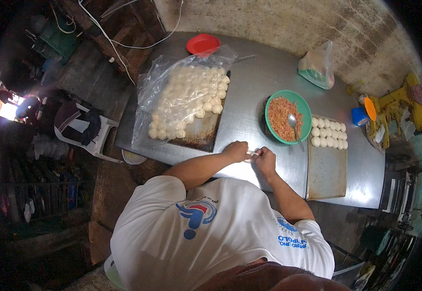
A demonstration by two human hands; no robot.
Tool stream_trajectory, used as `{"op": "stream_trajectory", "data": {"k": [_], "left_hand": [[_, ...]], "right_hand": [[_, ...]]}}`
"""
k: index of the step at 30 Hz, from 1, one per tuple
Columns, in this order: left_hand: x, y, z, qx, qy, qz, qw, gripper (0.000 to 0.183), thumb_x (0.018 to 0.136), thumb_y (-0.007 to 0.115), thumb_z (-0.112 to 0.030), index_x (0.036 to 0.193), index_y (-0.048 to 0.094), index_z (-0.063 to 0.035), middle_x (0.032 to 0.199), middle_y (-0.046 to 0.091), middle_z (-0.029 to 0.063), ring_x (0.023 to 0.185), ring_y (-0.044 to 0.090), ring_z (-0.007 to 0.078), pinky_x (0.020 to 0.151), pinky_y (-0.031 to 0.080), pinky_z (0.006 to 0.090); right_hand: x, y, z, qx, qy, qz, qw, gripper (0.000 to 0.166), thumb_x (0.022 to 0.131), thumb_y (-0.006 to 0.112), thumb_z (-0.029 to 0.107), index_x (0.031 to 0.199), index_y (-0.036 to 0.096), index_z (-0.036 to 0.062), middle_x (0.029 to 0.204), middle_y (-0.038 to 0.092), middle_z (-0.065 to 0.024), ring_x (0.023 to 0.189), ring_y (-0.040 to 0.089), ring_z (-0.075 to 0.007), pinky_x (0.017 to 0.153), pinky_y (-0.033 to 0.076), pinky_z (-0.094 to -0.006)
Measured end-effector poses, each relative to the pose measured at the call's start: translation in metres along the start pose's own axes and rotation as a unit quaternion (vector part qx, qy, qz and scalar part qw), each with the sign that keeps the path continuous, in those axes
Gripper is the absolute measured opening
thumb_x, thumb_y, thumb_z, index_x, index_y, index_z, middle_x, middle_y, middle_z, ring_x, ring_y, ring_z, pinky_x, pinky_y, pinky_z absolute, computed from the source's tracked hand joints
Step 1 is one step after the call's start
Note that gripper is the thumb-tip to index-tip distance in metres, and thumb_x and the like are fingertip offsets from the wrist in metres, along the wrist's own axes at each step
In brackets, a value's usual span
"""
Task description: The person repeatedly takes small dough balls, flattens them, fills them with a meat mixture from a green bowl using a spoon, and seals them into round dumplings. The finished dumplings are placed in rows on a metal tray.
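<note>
Between my two hands, over the front edge of the steel table, is a small piece of white dough [251,156]. My left hand [237,151] pinches it from the left, and my right hand [265,159] holds its right side. Just beyond my right hand stands a green bowl [308,113] of reddish-brown filling [282,116] with a metal spoon [292,121] in it. To the left, many dough balls [216,108] lie on a dark baking tray [200,132], mostly beneath clear plastic sheeting [152,98]. Rows of smooth dough balls [315,142] fill the far part of a second tray [326,174] at the right.
On the steel table [254,80] are a red plate [203,44] at the back and a tied plastic bag [317,67] near the wall. A blue container [361,116] with an orange rim sits at the right end. A white plastic chair [103,140] stands to the left.
</note>
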State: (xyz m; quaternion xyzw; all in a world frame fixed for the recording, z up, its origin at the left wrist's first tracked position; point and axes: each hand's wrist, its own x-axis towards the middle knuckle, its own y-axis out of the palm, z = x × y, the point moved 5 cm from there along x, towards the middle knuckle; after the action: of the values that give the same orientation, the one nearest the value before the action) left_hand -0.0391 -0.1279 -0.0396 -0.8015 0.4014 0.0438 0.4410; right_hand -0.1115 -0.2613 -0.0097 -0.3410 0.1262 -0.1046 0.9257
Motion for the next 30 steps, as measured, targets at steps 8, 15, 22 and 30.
{"op": "stream_trajectory", "data": {"k": [8, 15, 22, 30], "left_hand": [[0.001, 0.012, 0.008, -0.221, -0.031, 0.014, 0.975, 0.069, 0.081, 0.074, -0.043, 0.130, 0.055, 0.0010, 0.113, 0.062, 0.0226, 0.096, 0.064, 0.0276, 0.084, 0.051, 0.0363], [0.022, 0.020, -0.005, -0.300, -0.030, -0.114, 0.947, 0.033, 0.093, 0.065, -0.031, 0.105, 0.067, -0.0012, 0.090, 0.068, 0.0093, 0.079, 0.063, 0.0180, 0.072, 0.052, 0.0317], [0.038, 0.061, -0.042, -0.466, -0.083, 0.022, 0.881, 0.044, 0.098, 0.056, -0.035, 0.129, 0.054, -0.0053, 0.105, 0.066, 0.0059, 0.091, 0.064, 0.0167, 0.077, 0.053, 0.0334], [0.019, 0.057, -0.032, -0.452, -0.134, -0.003, 0.882, 0.050, 0.091, 0.067, -0.029, 0.132, 0.054, -0.0049, 0.110, 0.065, 0.0035, 0.095, 0.058, 0.0129, 0.082, 0.046, 0.0302]], "right_hand": [[-0.017, 0.007, 0.015, -0.049, -0.109, -0.022, 0.993, 0.029, 0.083, 0.067, 0.015, 0.110, 0.066, 0.0036, 0.111, 0.056, -0.0176, 0.092, 0.064, -0.0369, 0.082, 0.053, -0.0423], [-0.003, 0.015, -0.023, 0.398, 0.139, 0.025, 0.906, 0.024, 0.097, 0.058, 0.020, 0.116, 0.061, 0.0065, 0.093, 0.065, -0.0011, 0.078, 0.059, -0.0116, 0.063, 0.048, -0.0269], [-0.020, -0.016, -0.082, 0.451, 0.204, 0.025, 0.869, 0.031, 0.095, 0.061, 0.022, 0.119, 0.060, 0.0028, 0.103, 0.066, -0.0043, 0.081, 0.061, -0.0108, 0.060, 0.050, -0.0241], [-0.011, -0.200, -0.223, 0.318, 0.263, -0.258, 0.873, 0.031, 0.086, 0.066, 0.015, 0.114, 0.060, 0.0017, 0.097, 0.068, -0.0088, 0.083, 0.062, -0.0171, 0.077, 0.050, -0.0298]]}}
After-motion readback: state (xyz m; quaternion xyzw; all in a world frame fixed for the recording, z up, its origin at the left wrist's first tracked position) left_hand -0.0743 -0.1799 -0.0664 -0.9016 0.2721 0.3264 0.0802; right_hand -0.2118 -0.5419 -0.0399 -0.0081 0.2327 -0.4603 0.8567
